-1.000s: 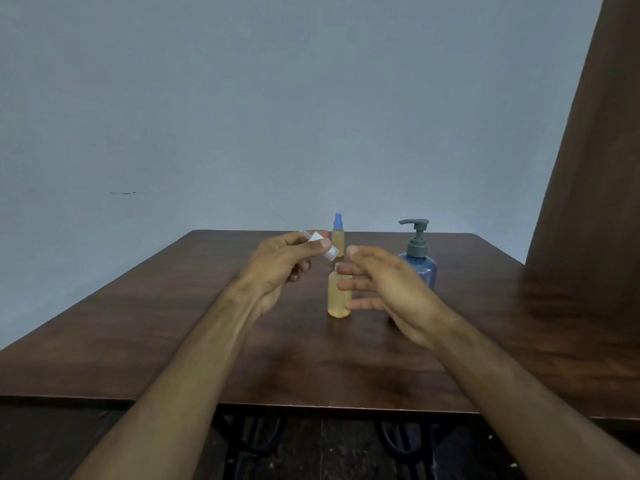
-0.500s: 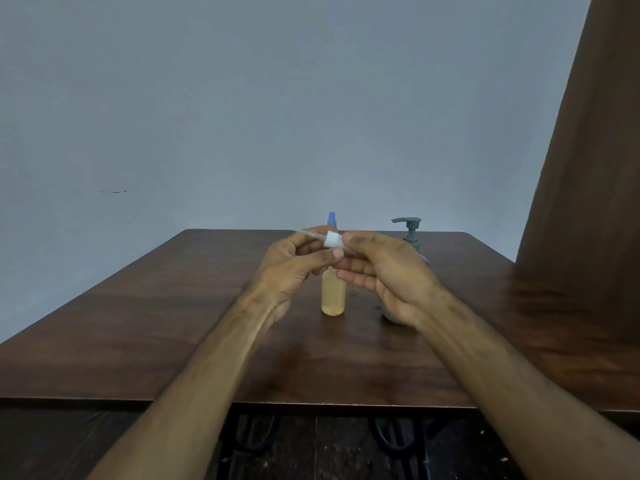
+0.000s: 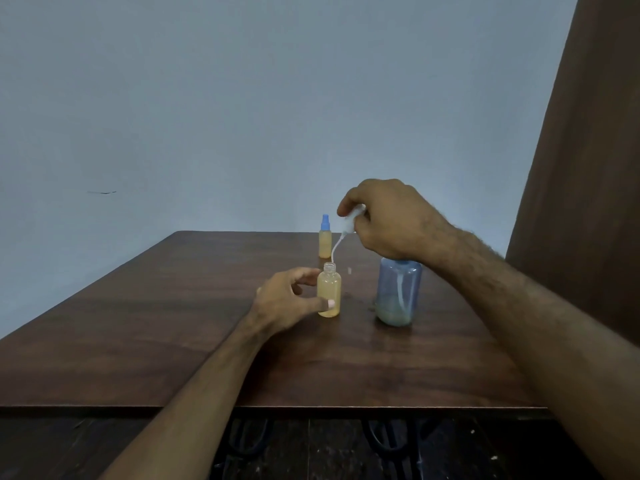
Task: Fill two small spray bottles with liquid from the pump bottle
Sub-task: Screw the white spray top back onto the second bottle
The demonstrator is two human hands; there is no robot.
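Right hand high over the bench, grip closed around the white spray cap, its thin dip tube curving down and left, tip just at the open mouth of the near spray bottle. Cap above and slightly right of that mouth; bottle upright, long axis vertical. Left hand nearer, thumb and fingers curled round the bottle body, steadying. Amber liquid filling it almost to the neck. Far spray bottle standing capped in blue, also amber-filled. Blue pump bottle just right, little liquid left at its bottom, pump head hidden behind the right wrist.
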